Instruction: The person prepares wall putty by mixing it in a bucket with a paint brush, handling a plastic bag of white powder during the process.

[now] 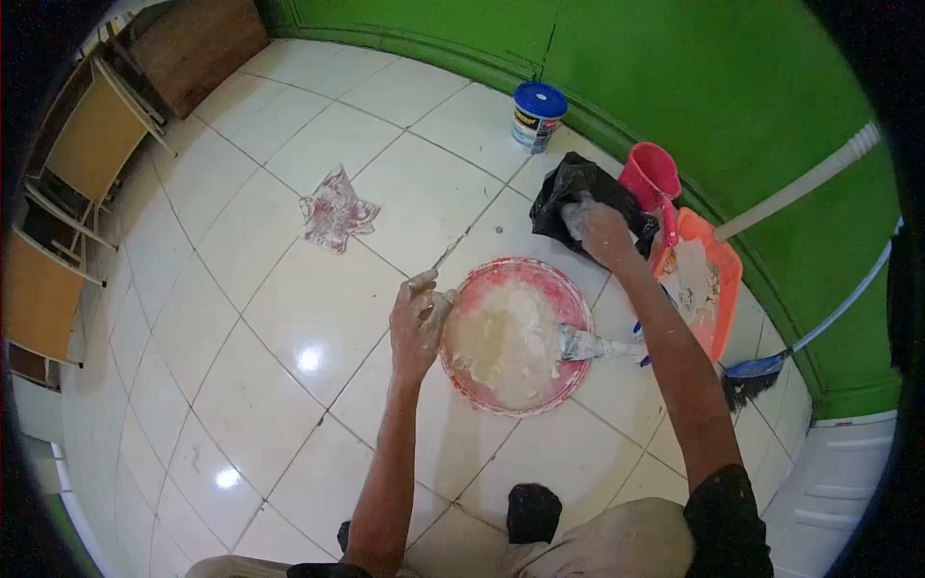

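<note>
Looking down from my head camera, I see both my arms stretched out over the white tiled floor (241,318). My left arm runs almost straight away from me, and my left hand (419,323) sits at the left rim of the pink basin (578,299), fingers curled in and smeared with white paste. It seems to pinch a thin blade (449,252) that points away toward the far tiles, though I cannot tell how firmly it grips. My right arm reaches farther, angled up past the right side of the basin, and my right hand (599,231) is closed loosely on the black plastic bag (568,193) lying just beyond the basin. The basin itself rests on the floor between my arms, filled with white putty (506,342), and a paste-covered scraper (593,345) lies across its right rim, handle pointing right. To the right, an orange dustpan (723,289) holds more white lumps, with a red cup (650,175) just behind it and a blue-lidded tub (537,116) farther off by the green wall (674,67). A stained rag (334,210) lies far left.
</note>
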Motion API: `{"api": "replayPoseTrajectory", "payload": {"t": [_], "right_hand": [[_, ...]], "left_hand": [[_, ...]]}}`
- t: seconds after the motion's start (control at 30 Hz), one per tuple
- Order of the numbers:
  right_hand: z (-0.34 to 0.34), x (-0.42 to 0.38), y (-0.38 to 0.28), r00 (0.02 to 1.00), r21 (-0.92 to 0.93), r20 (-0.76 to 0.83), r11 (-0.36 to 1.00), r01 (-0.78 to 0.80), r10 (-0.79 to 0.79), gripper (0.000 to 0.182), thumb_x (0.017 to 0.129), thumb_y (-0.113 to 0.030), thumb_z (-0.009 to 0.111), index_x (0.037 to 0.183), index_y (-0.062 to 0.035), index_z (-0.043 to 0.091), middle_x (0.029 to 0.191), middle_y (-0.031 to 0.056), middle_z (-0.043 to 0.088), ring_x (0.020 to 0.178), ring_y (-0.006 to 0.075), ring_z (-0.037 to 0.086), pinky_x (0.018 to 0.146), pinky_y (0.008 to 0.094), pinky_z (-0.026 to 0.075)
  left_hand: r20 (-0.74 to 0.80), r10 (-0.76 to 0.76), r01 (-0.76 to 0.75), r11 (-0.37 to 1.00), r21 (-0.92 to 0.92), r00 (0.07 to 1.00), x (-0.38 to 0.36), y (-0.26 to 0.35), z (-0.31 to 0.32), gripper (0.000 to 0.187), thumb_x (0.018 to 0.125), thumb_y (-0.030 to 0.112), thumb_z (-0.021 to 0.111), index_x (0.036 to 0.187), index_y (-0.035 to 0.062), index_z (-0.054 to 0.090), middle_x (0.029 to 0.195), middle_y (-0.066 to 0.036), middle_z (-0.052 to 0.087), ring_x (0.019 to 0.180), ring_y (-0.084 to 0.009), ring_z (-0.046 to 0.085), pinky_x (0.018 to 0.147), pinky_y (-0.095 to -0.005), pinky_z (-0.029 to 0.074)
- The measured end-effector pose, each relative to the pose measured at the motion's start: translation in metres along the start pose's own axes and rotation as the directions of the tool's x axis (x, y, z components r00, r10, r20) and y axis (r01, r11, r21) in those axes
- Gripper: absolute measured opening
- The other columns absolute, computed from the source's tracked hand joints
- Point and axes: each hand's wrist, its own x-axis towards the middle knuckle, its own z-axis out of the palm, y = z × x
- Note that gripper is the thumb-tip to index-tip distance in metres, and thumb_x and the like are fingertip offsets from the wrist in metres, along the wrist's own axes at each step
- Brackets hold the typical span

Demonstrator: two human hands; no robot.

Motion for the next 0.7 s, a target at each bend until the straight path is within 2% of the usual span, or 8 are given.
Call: {"api": "replayPoseTrajectory", "payload": {"t": [0.03,0.1,0.2,0.37,0.47,0.57,0.63,0.7], "right_hand": [[-0.013,-0.002,0.001,0.997,0.051,-0.045,0.997,-0.061,0.064,0.013,0.079,-0.015,0.058,0.072,-0.0057,0.064,0.087,0.0126,0.063,0.08,0.0304,0.062,0.071,0.0413,0.051],[-0.026,-0.007,0.029,0.999,-0.051,-0.041,0.999,0.014,-0.016,0.012,0.079,-0.014,0.061,0.076,-0.0038,0.066,0.083,0.0122,0.063,0.078,0.0303,0.063,0.07,0.0418,0.051],[-0.047,-0.012,0.048,0.972,0.104,-0.228,0.994,-0.032,0.055,0.01,0.075,-0.01,0.066,0.08,-0.0014,0.068,0.082,0.0133,0.065,0.078,0.0298,0.064,0.07,0.0392,0.051],[-0.086,-0.018,0.034,0.869,0.436,-0.306,0.869,-0.236,0.389,0.016,0.076,-0.019,0.072,0.081,-0.0034,0.07,0.079,0.0092,0.067,0.077,0.0256,0.066,0.072,0.0337,0.051],[-0.094,-0.003,0.027,0.842,0.538,-0.402,0.837,-0.099,0.359,0.016,0.077,-0.017,0.073,0.08,-0.0017,0.069,0.072,0.0088,0.065,0.07,0.0228,0.065,0.068,0.0317,0.051],[-0.129,0.015,0.012,0.856,0.505,-0.317,0.836,-0.213,0.409,0.019,0.075,-0.016,0.074,0.08,-0.0001,0.068,0.071,0.0091,0.064,0.066,0.0208,0.063,0.065,0.0303,0.05],[-0.148,0.025,0.005,0.854,0.436,-0.38,0.883,-0.173,0.355,0.022,0.074,-0.018,0.076,0.08,0.0004,0.067,0.07,0.0105,0.063,0.064,0.0184,0.061,0.062,0.0298,0.049],[-0.165,0.034,-0.006,0.83,0.605,-0.417,0.794,-0.051,0.371,0.022,0.074,-0.019,0.076,0.08,0.0003,0.067,0.069,0.0105,0.063,0.06,0.0174,0.06,0.057,0.0305,0.048]], "left_hand": [[0.006,-0.011,0.011,0.999,0.041,1.0,0.0,0.0,0.0,0.031,0.091,0.032,0.064,0.101,0.0038,0.071,0.126,-0.016,0.054,0.117,-0.0258,0.053,0.088,-0.0407,0.051],[0.003,-0.009,0.008,1.0,0.02,1.0,0.001,0.001,0.003,0.032,0.09,0.033,0.065,0.101,0.0036,0.071,0.125,-0.017,0.054,0.116,-0.0253,0.054,0.087,-0.0403,0.052],[-0.014,-0.019,0.018,0.998,-0.065,1.0,0.002,0.004,0.012,0.032,0.091,0.033,0.064,0.101,0.0035,0.07,0.124,-0.017,0.054,0.114,-0.0247,0.056,0.085,-0.0387,0.053],[-0.004,0.001,-0.001,0.993,-0.117,1.0,-0.003,0.036,0.018,0.027,0.092,0.027,0.061,0.102,0.0034,0.069,0.124,-0.018,0.054,0.11,-0.0279,0.057,0.085,-0.0392,0.052],[0.034,0.025,-0.023,0.998,-0.058,0.999,-0.004,0.043,0.019,0.027,0.093,0.028,0.06,0.11,0.0083,0.067,0.128,-0.016,0.053,0.112,-0.0244,0.057,0.082,-0.0367,0.055],[0.051,0.048,-0.043,0.995,-0.093,0.998,-0.007,0.05,0.021,0.026,0.092,0.026,0.062,0.111,0.0094,0.067,0.128,-0.016,0.052,0.114,-0.0242,0.056,0.083,-0.0381,0.055],[0.055,0.037,-0.031,0.994,-0.109,0.998,-0.008,0.063,0.021,0.026,0.091,0.02,0.064,0.11,0.0027,0.066,0.125,-0.016,0.053,0.11,-0.0249,0.058,0.084,-0.0365,0.055],[0.077,0.054,-0.045,0.993,-0.113,0.996,-0.006,0.07,0.019,0.027,0.09,0.019,0.064,0.112,0.0022,0.065,0.126,-0.016,0.053,0.111,-0.0251,0.058,0.084,-0.0366,0.055]]}}
